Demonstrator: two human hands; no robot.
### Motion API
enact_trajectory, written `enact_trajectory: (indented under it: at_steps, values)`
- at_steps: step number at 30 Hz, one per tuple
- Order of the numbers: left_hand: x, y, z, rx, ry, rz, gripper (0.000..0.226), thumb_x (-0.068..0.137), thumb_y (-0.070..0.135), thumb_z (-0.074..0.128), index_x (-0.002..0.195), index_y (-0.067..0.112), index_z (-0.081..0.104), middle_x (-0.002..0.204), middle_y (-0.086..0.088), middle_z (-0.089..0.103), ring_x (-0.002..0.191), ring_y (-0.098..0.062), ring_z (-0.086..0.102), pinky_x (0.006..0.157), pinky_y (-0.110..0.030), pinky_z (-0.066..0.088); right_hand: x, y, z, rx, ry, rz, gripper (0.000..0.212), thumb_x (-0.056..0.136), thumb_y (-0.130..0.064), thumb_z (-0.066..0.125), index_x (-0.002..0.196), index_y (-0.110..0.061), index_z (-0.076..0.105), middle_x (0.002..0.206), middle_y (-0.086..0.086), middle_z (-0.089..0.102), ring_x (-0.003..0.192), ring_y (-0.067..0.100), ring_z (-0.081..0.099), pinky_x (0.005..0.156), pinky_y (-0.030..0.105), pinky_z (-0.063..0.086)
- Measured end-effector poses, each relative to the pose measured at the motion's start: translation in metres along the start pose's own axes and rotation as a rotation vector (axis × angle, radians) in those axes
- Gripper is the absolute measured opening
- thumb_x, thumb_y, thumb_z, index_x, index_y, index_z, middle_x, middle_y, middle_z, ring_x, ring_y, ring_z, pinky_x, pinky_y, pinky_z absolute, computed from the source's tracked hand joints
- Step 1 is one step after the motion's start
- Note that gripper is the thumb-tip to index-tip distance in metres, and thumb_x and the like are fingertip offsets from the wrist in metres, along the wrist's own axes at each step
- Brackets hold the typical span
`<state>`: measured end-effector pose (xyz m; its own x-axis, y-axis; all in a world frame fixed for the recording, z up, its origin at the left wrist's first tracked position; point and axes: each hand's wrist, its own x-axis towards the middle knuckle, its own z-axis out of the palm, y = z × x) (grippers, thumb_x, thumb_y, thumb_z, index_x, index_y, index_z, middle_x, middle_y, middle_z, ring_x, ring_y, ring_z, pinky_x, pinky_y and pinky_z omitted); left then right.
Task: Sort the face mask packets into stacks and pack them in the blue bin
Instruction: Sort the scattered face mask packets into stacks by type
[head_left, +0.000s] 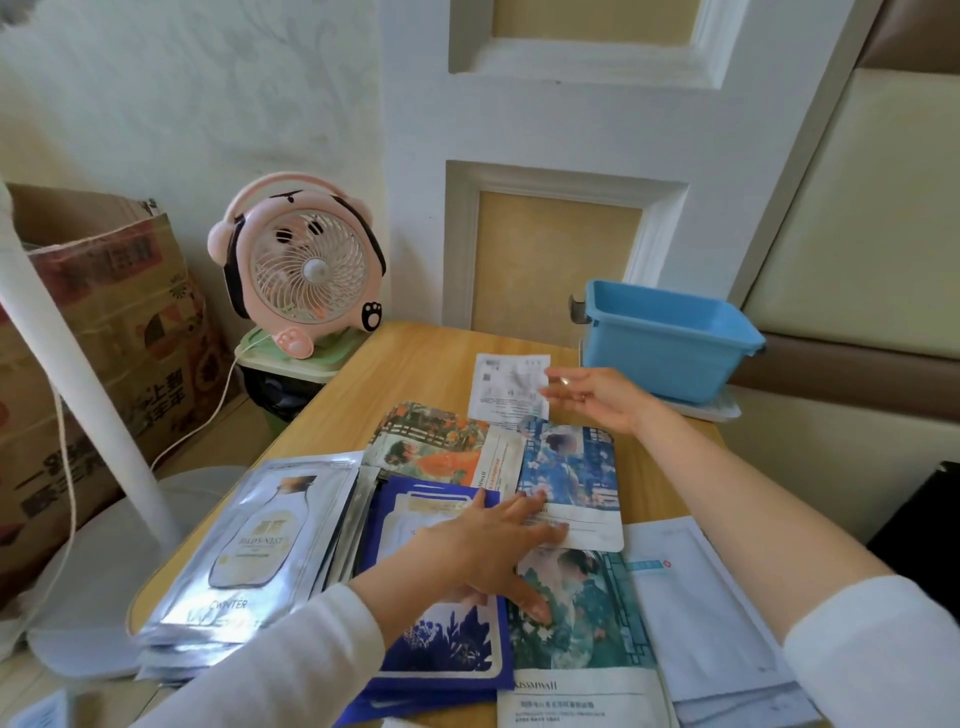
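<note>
Face mask packets (569, 473) lie spread across the desk (415, 364) at lower centre; a bin (665, 338) stands behind them, upper right; a fan (306, 265) upper left.

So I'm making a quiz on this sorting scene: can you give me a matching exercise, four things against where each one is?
Things:
1. blue bin
2. pink fan
3. silver packet stack
4. white packet

Places:
A. off the table, on a green stand
B. table's near left corner
C. table's far right corner
D. by the right hand fingertips

Pairs: 1-C, 2-A, 3-B, 4-D
</note>
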<state>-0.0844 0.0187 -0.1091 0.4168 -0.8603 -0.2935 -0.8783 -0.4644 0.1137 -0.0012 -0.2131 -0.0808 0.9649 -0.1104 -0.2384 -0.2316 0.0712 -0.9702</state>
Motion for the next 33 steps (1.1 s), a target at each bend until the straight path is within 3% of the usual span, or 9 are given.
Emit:
enact_trajectory:
  at_steps: [4,8,11,15,19,23,25,29,33]
  values:
    - [0.001,-0.001,0.002,-0.008,0.000,-0.007,0.086,0.081,0.054,0.059,0.149,0.032,0.011,0.158,-0.002,-0.008,0.145,-0.023,-0.002,0.114,-0.057,0.001,-0.020,-0.018,0.005,0.103,-0.106,-0.140,0.032,0.095,0.002,0.042,0.125,0.002,0.050,0.138,0.014,0.050,0.124,0.022,0.052,0.109,0.038,0.037]
    - [0.001,-0.001,-0.005,-0.228,0.063,-0.028,0.067,0.088,0.042,0.058,0.146,0.025,0.029,0.157,-0.003,0.014,0.142,-0.020,0.018,0.116,-0.045,0.015,-0.058,-0.036,0.005,0.196,-0.210,-0.212,0.032,0.088,-0.011,0.050,0.113,0.006,0.058,0.123,0.018,0.061,0.119,0.027,0.057,0.103,0.033,0.044]
    - [0.005,0.002,-0.018,-1.156,0.404,-0.233,0.044,0.099,0.034,0.039,0.134,0.007,0.045,0.129,-0.013,0.055,0.124,-0.026,0.049,0.106,-0.037,0.037,-0.086,-0.030,0.000,0.094,-0.203,-0.179,0.032,0.089,-0.021,0.049,0.093,0.005,0.068,0.102,0.020,0.069,0.104,0.031,0.065,0.095,0.036,0.051]
    - [0.014,-0.002,-0.024,-2.392,0.517,-0.367,0.063,0.101,0.037,0.030,0.145,-0.006,0.013,0.140,-0.030,0.038,0.128,-0.041,0.042,0.103,-0.045,0.037,-0.110,0.003,-0.019,-0.065,-0.100,-0.067,0.034,0.083,-0.027,0.058,0.079,0.006,0.064,0.079,0.019,0.069,0.082,0.029,0.068,0.077,0.038,0.058]
    - [0.020,0.008,-0.019,-2.336,0.502,-0.445,0.064,0.100,0.025,0.042,0.145,-0.007,0.011,0.137,-0.029,0.041,0.123,-0.039,0.048,0.096,-0.043,0.043,-0.122,0.034,-0.038,-0.138,-0.051,0.035,0.041,0.088,-0.027,0.055,0.062,0.004,0.062,0.069,0.016,0.064,0.070,0.024,0.063,0.067,0.036,0.056]
    - [0.028,0.015,-0.017,-2.072,0.406,-0.409,0.036,0.094,0.019,0.055,0.123,-0.001,0.048,0.088,-0.013,0.061,0.077,-0.023,0.061,0.058,-0.025,0.056,-0.134,0.044,-0.044,-0.167,-0.060,0.000,0.042,0.093,-0.021,0.049,0.055,-0.001,0.054,0.058,0.010,0.056,0.059,0.019,0.053,0.058,0.026,0.049]
    - [0.032,0.017,-0.013,-1.918,0.340,-0.415,0.026,0.090,0.020,0.061,0.108,0.002,0.057,0.086,-0.010,0.062,0.073,-0.020,0.061,0.059,-0.025,0.056,-0.137,0.045,-0.046,-0.178,-0.079,-0.013,0.039,0.093,-0.020,0.049,0.058,-0.004,0.057,0.056,0.006,0.055,0.056,0.017,0.050,0.058,0.024,0.044]
    - [0.034,0.024,-0.013,-1.721,0.376,-0.410,0.016,0.088,0.001,0.060,0.079,0.007,0.048,0.076,-0.010,0.054,0.054,-0.013,0.058,0.046,-0.022,0.052,-0.140,0.045,-0.047,-0.264,-0.043,-0.002,0.019,0.092,-0.021,0.055,0.100,-0.008,0.066,0.075,0.005,0.066,0.060,0.012,0.058,0.058,0.023,0.049]
    - [0.028,0.037,-0.016,-1.550,0.475,-0.289,0.018,0.088,0.001,0.059,0.085,0.008,0.043,0.083,-0.010,0.058,0.062,-0.017,0.055,0.046,-0.018,0.046,-0.141,0.044,-0.050,-0.104,0.123,-0.008,0.043,0.084,-0.017,0.067,0.125,-0.016,0.053,0.112,0.006,0.067,0.088,0.018,0.068,0.067,0.026,0.055]
